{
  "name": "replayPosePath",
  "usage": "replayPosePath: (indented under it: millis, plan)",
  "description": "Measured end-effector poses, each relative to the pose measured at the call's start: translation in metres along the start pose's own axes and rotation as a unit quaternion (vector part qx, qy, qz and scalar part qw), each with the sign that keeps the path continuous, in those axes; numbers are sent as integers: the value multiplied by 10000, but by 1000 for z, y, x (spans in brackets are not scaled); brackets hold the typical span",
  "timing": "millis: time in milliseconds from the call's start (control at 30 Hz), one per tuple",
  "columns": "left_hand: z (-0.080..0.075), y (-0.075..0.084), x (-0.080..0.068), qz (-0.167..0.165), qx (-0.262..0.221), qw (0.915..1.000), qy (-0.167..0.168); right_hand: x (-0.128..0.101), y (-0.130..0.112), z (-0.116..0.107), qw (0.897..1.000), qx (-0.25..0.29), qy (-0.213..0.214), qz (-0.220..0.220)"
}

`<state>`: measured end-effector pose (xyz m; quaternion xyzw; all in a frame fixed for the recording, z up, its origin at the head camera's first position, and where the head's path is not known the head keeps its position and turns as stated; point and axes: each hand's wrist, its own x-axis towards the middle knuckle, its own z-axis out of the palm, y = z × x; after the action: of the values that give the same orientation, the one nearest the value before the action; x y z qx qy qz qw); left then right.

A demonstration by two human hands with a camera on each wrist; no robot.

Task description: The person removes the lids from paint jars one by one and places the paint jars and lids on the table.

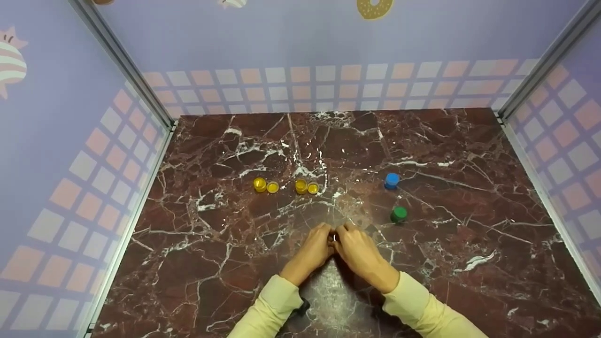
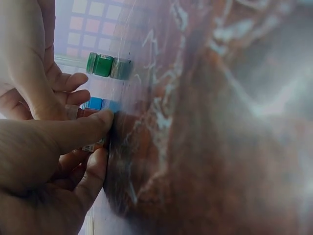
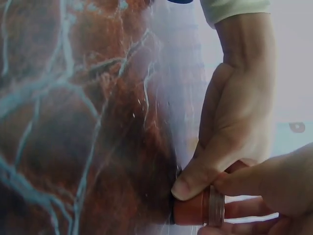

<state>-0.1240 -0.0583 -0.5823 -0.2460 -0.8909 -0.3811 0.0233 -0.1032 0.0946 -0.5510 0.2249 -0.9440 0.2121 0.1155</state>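
- Cream sleeves [image 1: 277, 300], lower centre of the head view: two forearms rising from the bottom edge and meeting in the middle.
- Left hand [image 1: 312, 251]: thumb and fingers curled round the red end of a small red jar [image 3: 193, 210], thumb pressed on its side in the right-wrist view.
- Right hand [image 1: 359, 251]: fingers pinching the same jar at its other end, beyond a clear ribbed band; both hands clenched on it, knuckles touching.
- Red jar, location: between the two hands, just above the tabletop, lower centre of the head view; almost wholly hidden there.
- Green jar [image 1: 399, 214]: standing right of and slightly above the hands, near them; seen also at upper left of the left-wrist view [image 2: 102, 65].
- Blue jar [image 1: 391, 180]: above the green one, apart from it.
- Yellow pair, left [image 1: 265, 185]: two small round yellow pieces touching, left of centre.
- Yellow pair, right [image 1: 306, 187]: two more, touching, just right of the first pair, with a gap between pairs.
- Tabletop [image 1: 469, 197]: dark red-brown marble pattern with white veins, glossy, light reflecting near the centre.
- Enclosure walls [image 1: 328, 42]: lilac panels on three sides, a band of pink and white squares along the base, cartoon sweets near the top edge.
- Corner posts [image 1: 122, 61]: grey metal strips at upper left and upper right.
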Motion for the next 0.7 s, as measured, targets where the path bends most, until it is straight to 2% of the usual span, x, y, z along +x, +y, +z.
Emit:
replayPosePath:
  millis: [233,333,567,700]
  plan:
    - [-1,-1,0,-73,28,10000,-16,1,12,-6,9951,328,-352,-868]
    - [-1,-2,0,-70,68,10000,-6,2,17,-8,9918,457,-470,-1095]
    - [-1,0,1,-161,46,9998,-80,2,27,-12,9855,945,-547,-1295]
    - [-1,2,1,-270,-76,9995,-166,1,32,-12,9824,1410,-676,-1018]
